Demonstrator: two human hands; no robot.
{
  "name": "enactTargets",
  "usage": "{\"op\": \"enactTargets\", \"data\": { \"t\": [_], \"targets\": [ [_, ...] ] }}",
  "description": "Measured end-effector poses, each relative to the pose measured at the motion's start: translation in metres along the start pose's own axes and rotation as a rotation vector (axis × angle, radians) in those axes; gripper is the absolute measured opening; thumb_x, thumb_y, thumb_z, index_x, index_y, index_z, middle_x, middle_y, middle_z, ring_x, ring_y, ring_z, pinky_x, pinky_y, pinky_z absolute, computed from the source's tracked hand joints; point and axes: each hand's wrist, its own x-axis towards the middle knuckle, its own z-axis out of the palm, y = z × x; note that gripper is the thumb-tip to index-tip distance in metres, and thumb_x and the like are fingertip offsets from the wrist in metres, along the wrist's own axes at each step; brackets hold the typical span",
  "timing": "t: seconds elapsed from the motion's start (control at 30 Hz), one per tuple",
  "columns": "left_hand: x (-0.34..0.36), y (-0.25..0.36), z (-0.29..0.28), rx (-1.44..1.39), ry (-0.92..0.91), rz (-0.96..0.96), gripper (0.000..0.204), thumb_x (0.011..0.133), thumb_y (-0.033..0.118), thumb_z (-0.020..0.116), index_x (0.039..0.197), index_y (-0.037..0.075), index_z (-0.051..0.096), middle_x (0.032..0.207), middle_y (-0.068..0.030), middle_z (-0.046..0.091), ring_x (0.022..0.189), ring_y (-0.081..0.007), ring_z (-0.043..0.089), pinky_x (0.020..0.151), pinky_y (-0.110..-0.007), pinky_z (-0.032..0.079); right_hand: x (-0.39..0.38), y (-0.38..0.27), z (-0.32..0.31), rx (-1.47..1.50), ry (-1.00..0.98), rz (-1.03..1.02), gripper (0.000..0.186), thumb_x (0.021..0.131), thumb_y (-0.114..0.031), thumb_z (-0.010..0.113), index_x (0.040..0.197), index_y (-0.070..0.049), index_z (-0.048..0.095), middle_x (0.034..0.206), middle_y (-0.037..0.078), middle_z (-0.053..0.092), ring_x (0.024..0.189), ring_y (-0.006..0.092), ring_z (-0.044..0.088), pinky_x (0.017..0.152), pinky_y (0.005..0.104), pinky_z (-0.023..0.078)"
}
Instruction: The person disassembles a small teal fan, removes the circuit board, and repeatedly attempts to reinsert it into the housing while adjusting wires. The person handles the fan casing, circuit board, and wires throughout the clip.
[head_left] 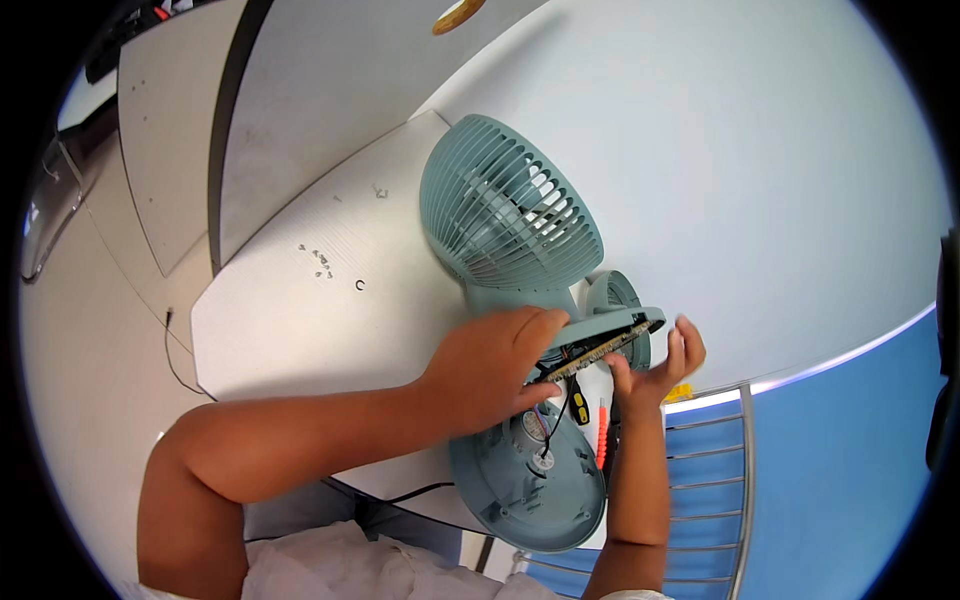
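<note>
In the head view, my left hand (pixel 488 360) grips the left end of a tilted teal fan base housing (pixel 600 322), closed round it. A circuit board (pixel 600 350) with wires shows inside. My right hand (pixel 655 370) is at the housing's right end, thumb at the board's edge, other fingers apart and raised. The slatted teal fan head (pixel 510 200) rests above the housing, a round teal part (pixel 612 288) behind it. A teal base plate (pixel 555 495) lies below, linked by wires. A yellow-black screwdriver (pixel 580 405) and an orange-handled tool (pixel 602 435) lie between my hands.
The white table (pixel 260 350) holds several screws (pixel 320 262) and a small ring (pixel 360 285) at left. Grey panels (pixel 290 130) stand behind. A loose cable (pixel 170 350) hangs at left. A metal rack (pixel 705 490) and small yellow object (pixel 680 393) are at lower right.
</note>
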Motion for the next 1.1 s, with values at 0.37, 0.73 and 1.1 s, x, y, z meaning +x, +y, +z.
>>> {"op": "enactTargets", "data": {
  "t": [0.37, 0.73, 1.1],
  "targets": [
    [0.008, -0.010, -0.001, 0.058, -0.004, 0.204, 0.079, 0.058, 0.040, 0.078, 0.122, 0.001, 0.051, 0.112, -0.0106, 0.057, 0.094, -0.0242, 0.059, 0.078, -0.033, 0.051, -0.027, -0.034, 0.008, 0.108, -0.073, 0.021, 0.076, 0.075, -0.054, 0.073, 0.129, -0.015, 0.036, 0.122, 0.013, 0.037, 0.112, 0.0315, 0.043, 0.090, 0.0453, 0.042],
    [0.014, -0.014, 0.023, 0.100, 0.129, 0.262, 0.077, 0.049, 0.034, 0.080, 0.113, 0.001, 0.054, 0.091, -0.0050, 0.054, 0.071, -0.0174, 0.054, 0.058, -0.028, 0.047, -0.036, -0.028, 0.013, 0.086, -0.098, 0.082, 0.052, 0.077, -0.034, 0.073, 0.114, -0.014, 0.042, 0.115, 0.008, 0.042, 0.106, 0.0267, 0.050, 0.086, 0.0425, 0.046],
    [0.013, -0.006, 0.022, 0.039, 0.038, 0.233, 0.076, 0.050, 0.030, 0.080, 0.115, 0.001, 0.053, 0.095, -0.0065, 0.054, 0.076, -0.0196, 0.055, 0.061, -0.029, 0.049, -0.062, -0.030, 0.018, 0.072, -0.014, 0.291, 0.039, 0.078, -0.033, 0.071, 0.105, -0.012, 0.052, 0.110, 0.006, 0.051, 0.102, 0.0246, 0.051, 0.085, 0.0395, 0.043]
  ]
}}
